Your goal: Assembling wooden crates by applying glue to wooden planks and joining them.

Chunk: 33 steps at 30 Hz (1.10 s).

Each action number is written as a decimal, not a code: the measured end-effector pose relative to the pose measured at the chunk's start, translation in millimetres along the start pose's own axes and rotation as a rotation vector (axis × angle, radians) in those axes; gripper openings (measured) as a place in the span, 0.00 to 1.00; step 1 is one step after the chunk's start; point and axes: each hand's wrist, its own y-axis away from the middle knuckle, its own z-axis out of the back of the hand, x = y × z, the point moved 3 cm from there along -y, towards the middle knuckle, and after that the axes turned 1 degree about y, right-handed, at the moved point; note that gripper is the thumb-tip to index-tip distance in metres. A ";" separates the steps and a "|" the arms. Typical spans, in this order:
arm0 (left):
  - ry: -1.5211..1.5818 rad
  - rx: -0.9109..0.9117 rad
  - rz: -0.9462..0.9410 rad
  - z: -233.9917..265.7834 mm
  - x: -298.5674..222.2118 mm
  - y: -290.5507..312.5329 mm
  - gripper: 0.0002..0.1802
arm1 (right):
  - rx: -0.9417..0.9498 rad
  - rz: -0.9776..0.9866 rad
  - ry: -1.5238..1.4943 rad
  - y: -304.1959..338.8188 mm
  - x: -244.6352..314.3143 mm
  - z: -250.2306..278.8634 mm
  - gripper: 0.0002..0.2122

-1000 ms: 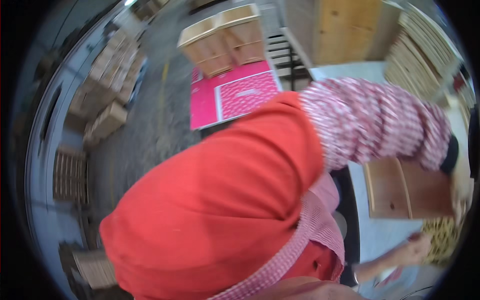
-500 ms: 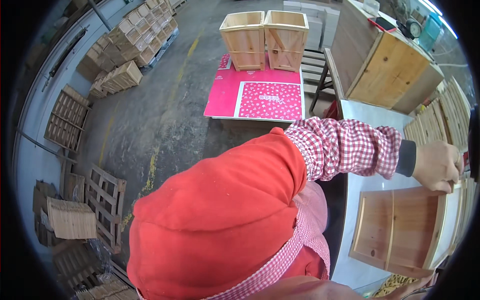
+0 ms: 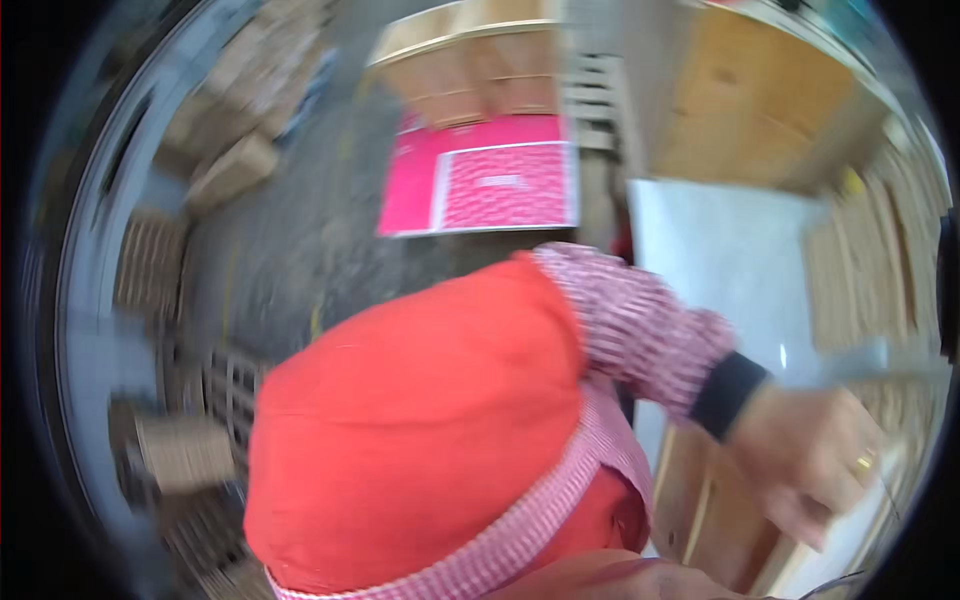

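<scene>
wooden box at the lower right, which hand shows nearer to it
Left, going by what shows: the left hand overlaps the wooden box in view; blur hides whether they touch. The right hand is not in view.

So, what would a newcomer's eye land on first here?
Probably the red garment, large in the lower middle. Next, the pink board near the top, with two wooden bins standing on it. At lower right, the blurred left hand, wearing a gold ring, partly covers a wooden box.
</scene>
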 end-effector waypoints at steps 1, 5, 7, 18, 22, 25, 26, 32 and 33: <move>0.050 -0.062 0.029 -4.6 -4.3 -4.0 0.15 | 0.028 -0.037 0.093 -3.6 6.7 7.6 0.22; 0.142 0.120 0.148 25.7 -0.9 -23.6 0.09 | 0.163 -0.452 0.376 -9.1 16.3 20.9 0.07; 0.182 0.297 0.274 50.1 -4.5 -33.5 0.08 | 0.309 -0.758 0.512 -29.5 28.8 0.8 0.03; 0.545 0.095 1.448 -63.7 121.3 -23.1 0.19 | -0.178 -1.478 0.297 -10.0 -48.0 28.2 0.07; 0.496 0.358 1.461 -79.4 126.4 -27.1 0.21 | -0.209 -1.475 0.102 10.6 -113.9 -4.0 0.09; 0.476 0.313 1.421 -77.4 126.1 -22.1 0.20 | -0.202 -1.492 0.061 26.4 -125.5 -24.8 0.09; 0.471 0.284 1.407 -77.5 126.2 -23.1 0.21 | -0.192 -1.507 0.056 30.2 -127.8 -29.8 0.10; 0.500 0.318 1.507 -78.0 129.4 -32.2 0.22 | -0.286 -1.438 0.160 23.5 -119.5 -42.1 0.14; 0.513 0.328 1.543 -82.1 126.9 -38.6 0.22 | -0.249 -1.456 0.150 23.9 -130.2 -38.2 0.13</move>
